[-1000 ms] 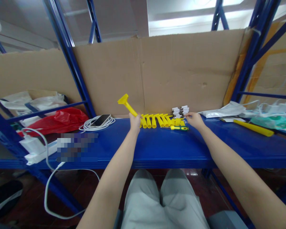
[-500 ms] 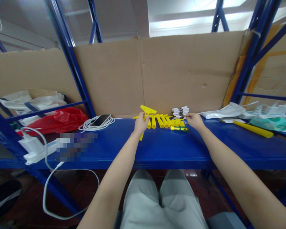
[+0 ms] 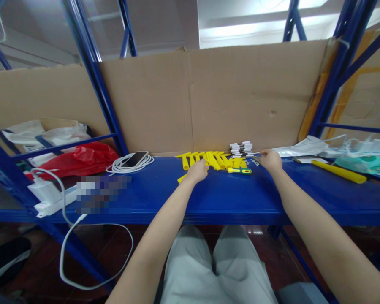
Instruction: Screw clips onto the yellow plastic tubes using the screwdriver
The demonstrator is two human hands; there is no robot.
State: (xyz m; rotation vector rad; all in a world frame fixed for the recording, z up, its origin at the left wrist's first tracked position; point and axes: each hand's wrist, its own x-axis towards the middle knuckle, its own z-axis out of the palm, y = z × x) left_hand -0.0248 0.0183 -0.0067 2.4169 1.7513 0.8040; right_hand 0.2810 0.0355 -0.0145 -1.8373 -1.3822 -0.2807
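One curled hand (image 3: 197, 171) around yellow handle (image 3: 181, 178)

My left hand (image 3: 197, 171) hides most of the yellow tool (image 3: 181, 179) I grip, and part of the yellow row (image 3: 221, 161) behind it; whatever is at my right hand's (image 3: 271, 159) fingertips is too small to tell, as are the specks (image 3: 249, 162) nearby, a pixelated patch (image 3: 103, 195) masks something leftward, and the bottom edge crops my forearms (image 3: 160, 226) and trousers (image 3: 190, 270)
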